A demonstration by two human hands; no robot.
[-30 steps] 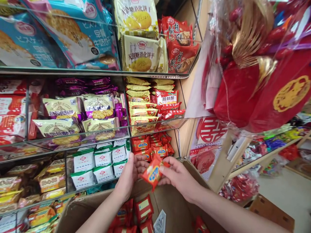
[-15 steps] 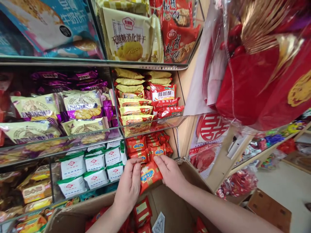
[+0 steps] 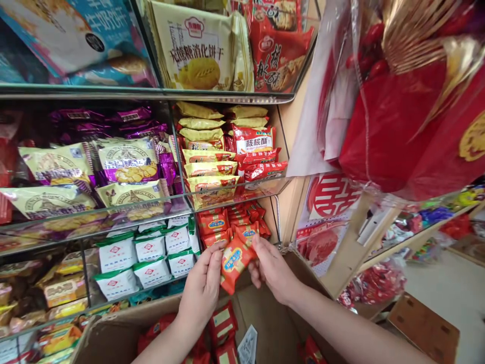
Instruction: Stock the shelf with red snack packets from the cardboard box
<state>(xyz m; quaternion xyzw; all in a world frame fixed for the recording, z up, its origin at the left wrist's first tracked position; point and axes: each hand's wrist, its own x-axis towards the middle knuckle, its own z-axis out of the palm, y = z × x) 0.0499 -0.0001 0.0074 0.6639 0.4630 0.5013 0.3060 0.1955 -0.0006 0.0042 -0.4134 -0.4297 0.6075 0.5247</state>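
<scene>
Starting on your left, the white-and-green packs fill their glass compartment, six of them showing in two rows, and you want to stay clear of that divider. Your left hand comes next, fingers curled around the left edge of one orange-red snack packet, thumb pressed on its face. That packet sits tilted, just in front of the lowest right compartment, where about five like it show among the red packs stacked there; the ones behind are too crowded to count. Your right hand pinches the packet's upper right corner. Two hands, one packet, both gripping. To do this well, I'd say level the packet so its label faces outward like the others, then slide it flat onto the stack without knocking the front ones off the glass edge. Below your wrists the cardboard box holds more red packets, at least four visible, the rest hidden by your arms.
</scene>
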